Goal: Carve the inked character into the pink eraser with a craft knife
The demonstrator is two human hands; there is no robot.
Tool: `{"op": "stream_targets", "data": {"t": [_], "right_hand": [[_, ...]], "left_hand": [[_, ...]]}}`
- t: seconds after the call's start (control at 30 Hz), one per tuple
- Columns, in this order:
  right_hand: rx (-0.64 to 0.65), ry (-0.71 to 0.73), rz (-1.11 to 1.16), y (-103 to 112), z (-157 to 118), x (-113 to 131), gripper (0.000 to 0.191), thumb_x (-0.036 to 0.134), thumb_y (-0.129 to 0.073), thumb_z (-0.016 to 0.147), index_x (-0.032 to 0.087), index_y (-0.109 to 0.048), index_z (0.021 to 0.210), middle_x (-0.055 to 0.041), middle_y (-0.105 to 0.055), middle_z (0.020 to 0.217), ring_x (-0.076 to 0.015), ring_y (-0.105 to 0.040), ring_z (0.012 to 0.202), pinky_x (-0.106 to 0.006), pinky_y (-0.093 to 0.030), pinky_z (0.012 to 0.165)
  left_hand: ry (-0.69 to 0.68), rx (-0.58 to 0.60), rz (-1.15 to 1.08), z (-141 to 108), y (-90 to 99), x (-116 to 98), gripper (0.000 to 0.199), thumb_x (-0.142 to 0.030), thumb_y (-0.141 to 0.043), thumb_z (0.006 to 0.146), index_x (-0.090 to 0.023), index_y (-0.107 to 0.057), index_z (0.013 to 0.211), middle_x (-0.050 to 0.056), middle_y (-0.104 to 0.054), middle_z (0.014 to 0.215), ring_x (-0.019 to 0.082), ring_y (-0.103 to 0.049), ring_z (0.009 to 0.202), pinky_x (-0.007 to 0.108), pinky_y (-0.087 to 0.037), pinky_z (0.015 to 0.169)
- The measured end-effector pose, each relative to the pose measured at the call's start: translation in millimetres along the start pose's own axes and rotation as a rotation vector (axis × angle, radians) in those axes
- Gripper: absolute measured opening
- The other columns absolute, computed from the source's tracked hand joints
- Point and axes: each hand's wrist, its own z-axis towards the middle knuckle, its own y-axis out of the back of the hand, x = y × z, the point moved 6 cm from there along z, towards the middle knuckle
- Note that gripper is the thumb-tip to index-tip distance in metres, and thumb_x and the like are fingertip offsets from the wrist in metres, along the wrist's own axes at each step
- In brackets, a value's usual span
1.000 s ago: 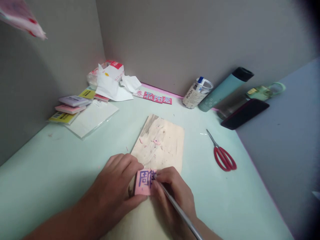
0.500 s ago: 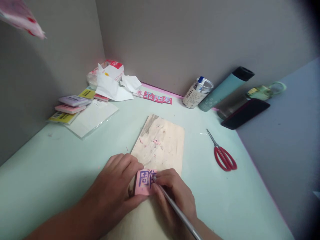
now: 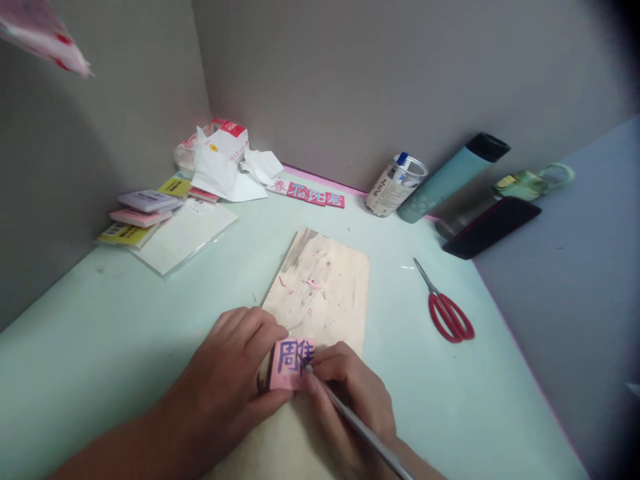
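A pink rubber carving block (image 3: 286, 383) with a purple character drawn on it lies on the light wooden board (image 3: 345, 267). My left hand (image 3: 243, 367) grips the block at its left side, fingers along the top edge and thumb along the bottom. In my right hand (image 3: 355, 387) is a slim silver pen-shaped carving knife (image 3: 361, 427), pinched near its front end. Its tip points down at the right part of the character; whether it cuts into the surface I cannot tell. Pink shavings (image 3: 314, 285) are scattered on the board above my hands.
Red-handled scissors (image 3: 450, 317) lie at the right. Behind them are a dark phone (image 3: 493, 227), a teal bottle (image 3: 450, 177) and a tin can (image 3: 395, 187). Small red character tiles (image 3: 316, 195) line the back. Packaged blocks (image 3: 145, 217) and tissues (image 3: 215, 170) sit at the left.
The knife tip and my right hand have shifted slightly down, so more of the character's right part shows. My left hand and the block stay in place.
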Motion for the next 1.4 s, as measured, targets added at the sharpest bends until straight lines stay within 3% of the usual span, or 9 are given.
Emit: {"op": "stream_targets", "data": {"t": [0.97,1.4], "right_hand": [[-0.033,0.055,-0.062,-4.2,-2.2,-4.0,0.016,0.005,-0.055,0.092,0.02,-0.059,0.093,-0.0039,-0.067,0.079,-0.0161,-0.066,0.068,-0.026,-0.054,0.057],[-0.029,0.071,-0.13,-6.0,-0.7,-2.6,0.014,0.007,-0.053,0.094,0.021,-0.056,0.089,-0.0027,-0.064,0.076,-0.0151,-0.062,0.063,-0.025,-0.047,0.052]], "left_hand": [[0.014,-0.031,-0.01,-1.7,-2.4,2.7,0.023,-0.025,-0.065,0.09,-0.024,-0.057,0.111,0.003,-0.061,0.107,0.028,-0.056,0.099,0.045,-0.042,0.087],[0.016,0.006,0.014,-0.5,-1.2,1.1,0.02,-0.024,-0.063,0.091,-0.023,-0.056,0.11,0.005,-0.062,0.107,0.029,-0.056,0.099,0.047,-0.044,0.087]]}}
